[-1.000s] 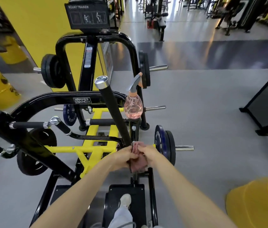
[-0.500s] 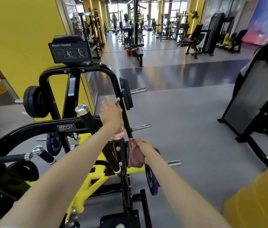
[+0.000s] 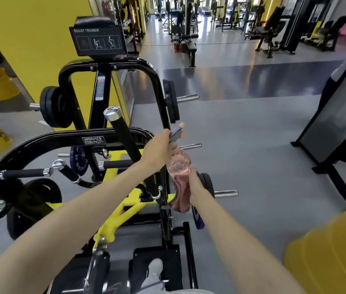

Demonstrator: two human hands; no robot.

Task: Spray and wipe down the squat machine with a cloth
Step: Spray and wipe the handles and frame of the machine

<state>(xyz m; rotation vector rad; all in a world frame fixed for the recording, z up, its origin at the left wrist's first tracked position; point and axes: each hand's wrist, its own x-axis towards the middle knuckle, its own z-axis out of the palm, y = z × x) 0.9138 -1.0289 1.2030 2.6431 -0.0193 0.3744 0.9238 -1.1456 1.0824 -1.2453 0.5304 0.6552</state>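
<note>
The left hand [image 3: 159, 147] grips the spray bottle [image 3: 178, 164] at its neck and trigger head, fingers curled round it. This grip lets one hand both aim and fire the nozzle. The bottle is carried by the hand alone, at the right edge of the squat machine [image 3: 72, 141], just beside the right upright of the black frame.

The right hand [image 3: 196, 185] holds the cloth [image 3: 180, 198] bunched in closed fingers, directly below the bottle's pink body. Motion blur leaves it unclear whether cloth and bottle touch. Holding the cloth this close keeps it ready to follow the spray.

The nozzle tip points up and away from the person, not at a bar. Judgement: re-aim toward the frame before spraying. The chrome-capped handle [image 3: 123, 134] stands just left of the left hand and is a suitable first surface.
</note>
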